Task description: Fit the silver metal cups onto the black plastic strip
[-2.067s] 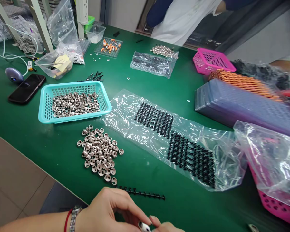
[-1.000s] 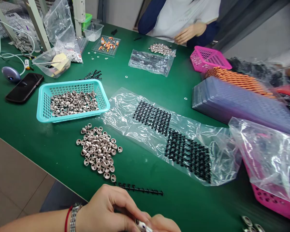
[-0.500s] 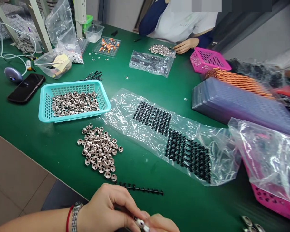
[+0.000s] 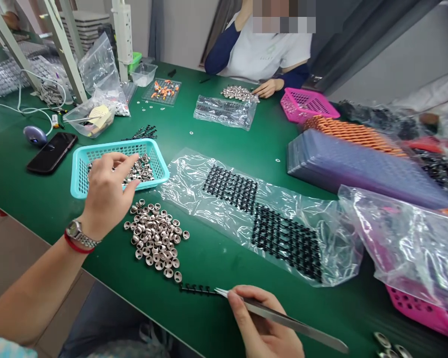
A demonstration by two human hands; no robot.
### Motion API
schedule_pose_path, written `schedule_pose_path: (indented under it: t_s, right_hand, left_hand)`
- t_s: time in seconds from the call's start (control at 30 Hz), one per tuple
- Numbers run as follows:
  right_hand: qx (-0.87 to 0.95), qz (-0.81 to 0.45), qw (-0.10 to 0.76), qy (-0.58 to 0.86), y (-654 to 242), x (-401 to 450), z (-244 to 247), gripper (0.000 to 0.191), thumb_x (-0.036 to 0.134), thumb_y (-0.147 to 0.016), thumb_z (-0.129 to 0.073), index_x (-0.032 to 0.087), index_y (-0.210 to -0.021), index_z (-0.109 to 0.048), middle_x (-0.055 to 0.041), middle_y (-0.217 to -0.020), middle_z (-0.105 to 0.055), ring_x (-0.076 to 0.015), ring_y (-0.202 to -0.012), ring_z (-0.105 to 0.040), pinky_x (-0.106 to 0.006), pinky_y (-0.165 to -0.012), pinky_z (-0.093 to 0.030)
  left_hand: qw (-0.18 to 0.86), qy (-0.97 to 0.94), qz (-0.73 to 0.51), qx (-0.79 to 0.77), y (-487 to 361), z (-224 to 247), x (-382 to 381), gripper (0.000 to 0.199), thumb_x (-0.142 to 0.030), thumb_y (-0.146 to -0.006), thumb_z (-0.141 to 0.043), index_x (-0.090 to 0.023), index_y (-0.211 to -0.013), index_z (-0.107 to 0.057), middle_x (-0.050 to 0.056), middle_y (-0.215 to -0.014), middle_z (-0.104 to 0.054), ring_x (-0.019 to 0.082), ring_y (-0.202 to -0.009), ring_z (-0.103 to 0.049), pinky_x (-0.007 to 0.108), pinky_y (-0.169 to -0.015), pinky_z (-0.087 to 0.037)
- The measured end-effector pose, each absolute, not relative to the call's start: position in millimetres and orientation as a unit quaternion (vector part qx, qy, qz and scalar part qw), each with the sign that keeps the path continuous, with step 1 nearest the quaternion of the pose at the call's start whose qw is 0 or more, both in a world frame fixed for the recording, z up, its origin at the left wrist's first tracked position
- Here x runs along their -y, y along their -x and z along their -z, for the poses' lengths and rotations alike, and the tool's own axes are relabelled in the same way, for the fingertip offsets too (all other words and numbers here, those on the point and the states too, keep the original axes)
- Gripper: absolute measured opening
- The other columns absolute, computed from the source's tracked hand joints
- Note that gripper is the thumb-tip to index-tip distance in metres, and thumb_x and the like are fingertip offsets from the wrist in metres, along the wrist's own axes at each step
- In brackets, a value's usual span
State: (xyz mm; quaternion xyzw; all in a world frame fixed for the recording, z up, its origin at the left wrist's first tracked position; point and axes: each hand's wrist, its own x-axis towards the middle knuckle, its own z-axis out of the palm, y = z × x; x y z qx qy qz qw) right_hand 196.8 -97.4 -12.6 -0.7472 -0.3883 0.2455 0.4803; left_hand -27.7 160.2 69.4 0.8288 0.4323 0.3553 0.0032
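Note:
My left hand (image 4: 106,196), palm down with thumb and fingers apart, is over the turquoise basket (image 4: 73,171). Small silver metal rings (image 4: 145,171) fill the basket's bottom, and the hand hides some of them. Metal tweezers (image 4: 296,324) lie in my right hand (image 4: 263,323), their pale tips pointing left. Those tips overlap the right end of a black toothed strip (image 4: 196,289) on the table; whether they grip it I cannot tell. Between my hands is a loose pile of similar silver rings (image 4: 157,236).
Black toothed strips (image 4: 287,243) lie in rows on a clear plastic sheet (image 4: 182,194). Stacked clear trays (image 4: 343,164) and a plastic bag (image 4: 403,238) over a pink basket (image 4: 421,311) stand right. A phone (image 4: 52,153) lies left. Across the table sits a co-worker (image 4: 265,54).
My hands were together at the front edge, pinching a small silver piece. My left hand has since moved up-left over the basket; my right now holds tweezers by the black strip.

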Motion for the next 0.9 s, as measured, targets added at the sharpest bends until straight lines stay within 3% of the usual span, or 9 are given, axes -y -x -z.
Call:
schedule_pose_path:
  t_s: [0.1,0.27,0.37,0.57,0.7,0.9]
  right_hand:
    - [0.391,-0.225,0.484,0.750,-191.0,93.1,15.5,0.032,0.055,-0.093,-0.073,0.024,-0.086,-0.072,-0.0047,-0.081,-0.074,-0.0183,-0.065,-0.073,-0.023,-0.057,-0.060]
    - [0.405,-0.198,0.479,0.753,-187.4,92.5,16.0,0.031,0.053,-0.096,-0.070,0.024,-0.084,-0.070,-0.0039,-0.079,-0.073,-0.0180,-0.064,-0.071,-0.023,-0.056,-0.057]
    - [0.406,-0.190,0.483,0.752,-188.0,92.4,17.6,0.031,0.052,-0.097,-0.069,0.023,-0.086,-0.069,-0.0036,-0.079,-0.072,-0.0172,-0.065,-0.071,-0.023,-0.057,-0.057]
    - [0.409,-0.173,0.478,0.758,-187.8,91.1,22.5,0.031,0.050,-0.098,-0.069,0.022,-0.086,-0.069,-0.0039,-0.079,-0.072,-0.0165,-0.064,-0.070,-0.022,-0.056,-0.057]
    - [0.431,-0.177,0.480,0.744,-185.9,90.8,24.1,0.028,0.047,-0.098,-0.069,0.022,-0.088,-0.071,-0.0047,-0.082,-0.074,-0.0174,-0.068,-0.073,-0.023,-0.060,-0.059]
    - [0.462,-0.172,0.470,0.732,-183.1,88.2,19.8,0.022,0.040,-0.100,-0.068,0.023,-0.087,-0.070,-0.0026,-0.080,-0.073,-0.0158,-0.066,-0.072,-0.021,-0.059,-0.059]
  left_hand:
    - [0.036,-0.899,-0.272,-0.340,4.7,-57.6,-142.5,0.015,-0.015,-0.101,-0.065,-0.015,-0.107,-0.079,0.009,-0.106,-0.072,0.025,-0.100,-0.064,0.045,-0.093,-0.048]
    - [0.060,-0.959,-0.160,-0.226,-31.4,-32.5,-103.4,0.018,-0.023,-0.098,-0.076,-0.016,-0.081,-0.077,0.005,-0.087,-0.072,0.022,-0.085,-0.058,0.038,-0.080,-0.038]
    - [0.053,-0.967,-0.141,-0.204,-37.1,-23.0,-103.7,0.023,-0.016,-0.097,-0.074,-0.014,-0.075,-0.074,0.007,-0.085,-0.071,0.022,-0.084,-0.056,0.038,-0.079,-0.037]
    - [0.060,-0.971,-0.137,-0.185,-31.6,-26.6,-96.2,0.024,-0.009,-0.102,-0.060,-0.015,-0.083,-0.074,0.009,-0.090,-0.072,0.022,-0.085,-0.060,0.039,-0.080,-0.044]
    - [0.175,-0.957,-0.178,-0.149,-19.8,-28.5,-55.0,0.015,-0.012,-0.100,-0.059,-0.016,-0.099,-0.073,0.005,-0.094,-0.072,0.019,-0.079,-0.065,0.031,-0.071,-0.051]
    - [0.224,-0.935,-0.202,-0.186,-9.8,-14.3,-14.9,0.029,-0.005,-0.104,-0.043,-0.015,-0.104,-0.070,0.006,-0.091,-0.071,0.019,-0.075,-0.070,0.028,-0.067,-0.057]
